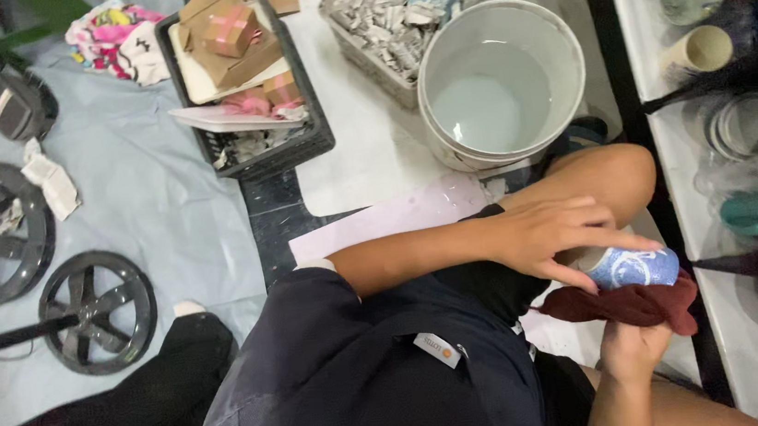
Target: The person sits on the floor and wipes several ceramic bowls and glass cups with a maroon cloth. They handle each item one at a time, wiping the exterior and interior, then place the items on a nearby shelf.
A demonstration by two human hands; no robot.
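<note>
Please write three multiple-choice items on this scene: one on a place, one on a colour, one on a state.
1. Where is the white bucket?
A. beyond the raised knee
B. on the grey sheet
C. inside the black crate

2. What colour is the cloth?
A. yellow
B. dark red
C. green

3. How is the blue patterned cup placed?
A. standing in the bucket
B. upside down on the floor
C. held between both hands

Key: 1 A, it sits past the knee. 2 B, maroon folds. 3 C, left hand above, right hand below.

blue-patterned cup [636, 267] on dark-red cloth [629, 305]
</note>
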